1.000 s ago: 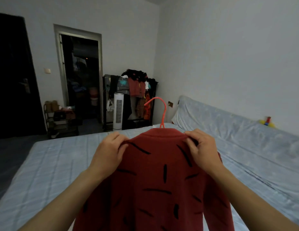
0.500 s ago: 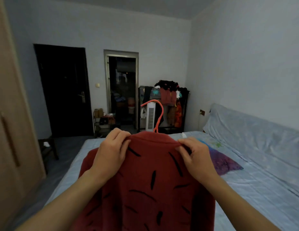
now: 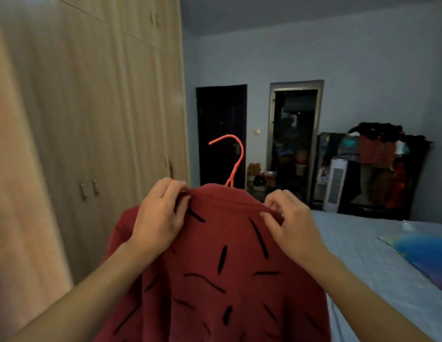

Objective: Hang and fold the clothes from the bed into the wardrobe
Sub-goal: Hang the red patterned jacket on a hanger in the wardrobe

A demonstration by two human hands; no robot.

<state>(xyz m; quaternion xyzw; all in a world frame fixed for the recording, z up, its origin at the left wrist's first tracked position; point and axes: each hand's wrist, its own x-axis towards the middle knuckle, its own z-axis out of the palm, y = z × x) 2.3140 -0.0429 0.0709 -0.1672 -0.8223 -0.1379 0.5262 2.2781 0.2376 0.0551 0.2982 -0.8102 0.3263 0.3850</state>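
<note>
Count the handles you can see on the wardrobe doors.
5: a pair low on the near doors, another pair on the top cabinets, and one handle on the far door. Others may be hidden by blur.

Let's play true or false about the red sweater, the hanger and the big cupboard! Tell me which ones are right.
1. Both hands hold the sweater near its collar. True: left hand, right hand.
2. The hanger hook is blue. False: it is pinkish-orange.
3. The wardrobe doors are open. False: the ones in view are closed.
4. The sweater has black dashes on it. True.
5. The sweater lies flat on the bed. False: it is held up in the air.
</note>
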